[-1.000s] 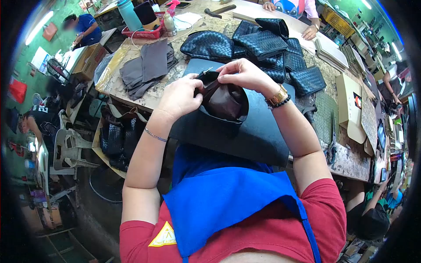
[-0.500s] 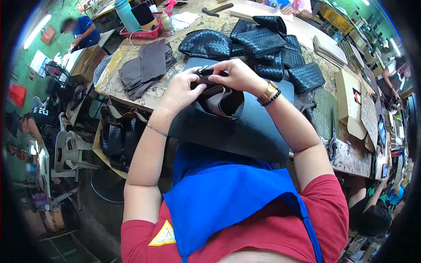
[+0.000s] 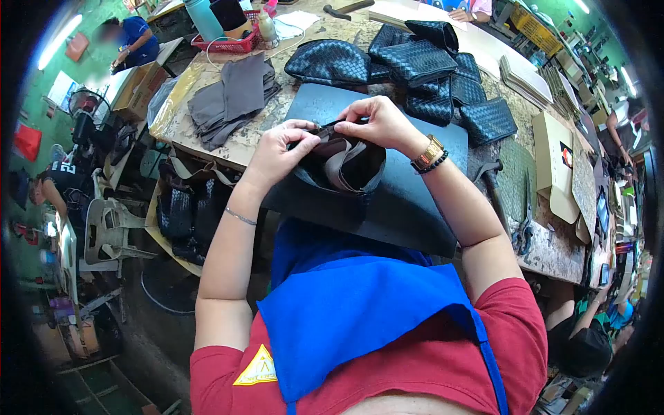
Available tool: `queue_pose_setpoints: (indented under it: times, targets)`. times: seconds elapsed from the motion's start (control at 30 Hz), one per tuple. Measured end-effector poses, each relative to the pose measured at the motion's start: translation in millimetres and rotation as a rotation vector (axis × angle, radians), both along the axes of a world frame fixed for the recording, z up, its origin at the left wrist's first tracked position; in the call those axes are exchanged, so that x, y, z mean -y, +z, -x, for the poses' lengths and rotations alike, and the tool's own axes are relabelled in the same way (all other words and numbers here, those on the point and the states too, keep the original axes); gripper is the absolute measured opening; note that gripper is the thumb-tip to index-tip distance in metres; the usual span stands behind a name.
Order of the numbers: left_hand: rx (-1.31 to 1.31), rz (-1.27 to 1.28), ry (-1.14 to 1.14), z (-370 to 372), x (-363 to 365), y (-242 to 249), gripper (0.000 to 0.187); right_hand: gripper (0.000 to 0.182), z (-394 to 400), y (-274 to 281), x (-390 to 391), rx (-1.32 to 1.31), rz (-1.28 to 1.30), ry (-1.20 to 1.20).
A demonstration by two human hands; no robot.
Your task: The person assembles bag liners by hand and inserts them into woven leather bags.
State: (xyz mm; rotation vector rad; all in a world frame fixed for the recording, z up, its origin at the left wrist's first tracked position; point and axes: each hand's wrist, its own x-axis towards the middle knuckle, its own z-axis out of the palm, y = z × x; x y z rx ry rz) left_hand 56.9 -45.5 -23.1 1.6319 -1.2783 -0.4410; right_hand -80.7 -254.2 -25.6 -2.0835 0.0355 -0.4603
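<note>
A dark pouch (image 3: 324, 185) with its mouth open toward me rests on a black board (image 3: 425, 207). Its grey-brown lining (image 3: 337, 166) shows inside. My left hand (image 3: 282, 152) pinches the far rim of the pouch, fingers closed near a small metal piece, perhaps a zipper end. On the same rim, close to the left, my right hand (image 3: 382, 128) grips with thumb and fingers pressed together. The exact part between the fingertips is partly hidden.
Black woven pouches (image 3: 415, 66) are piled behind the board. Grey-brown fabric pieces (image 3: 232, 100) lie at left, near a red basket (image 3: 232, 45). Scissors (image 3: 526, 225) and a hammer (image 3: 349, 10) lie on the worktable (image 3: 553, 254). Other people sit around the room.
Both hands stay on the pouch's rim, with the fingers shifted a little. My left hand has turned and lowered slightly, and the pouch mouth looks wider.
</note>
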Motion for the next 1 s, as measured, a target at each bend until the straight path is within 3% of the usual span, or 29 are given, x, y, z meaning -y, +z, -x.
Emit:
queue_pose_setpoints:
  times: [0.1, 0.3, 0.43, 0.67, 0.87, 1.0]
  targets:
    - [0.114, 0.021, 0.120, 8, -2, 3, 0.016, 0.027, 2, 1, 0, -0.114, -0.001, -0.027]
    - [0.014, 0.128, 0.200, 11, 4, -13, 0.013, 0.028, -1, 10, 2, -0.264, 0.016, -0.067]
    - [-0.129, 0.118, 0.208, 9, 5, -21, 0.015, 0.030, -2, 13, -1, -0.274, 0.034, -0.089]
    - [-0.117, 0.041, 0.226, 9, 3, -18, 0.015, 0.034, -2, 19, -4, -0.281, 0.073, -0.105]
    - [-0.177, 0.076, 0.254, 11, 3, -16, 0.015, 0.030, -4, 0, -2, 0.039, 0.018, 0.039]
    - [-0.167, 0.109, 0.241, 11, 3, -19, 0.014, 0.028, -3, 11, -6, -0.157, 0.027, -0.058]
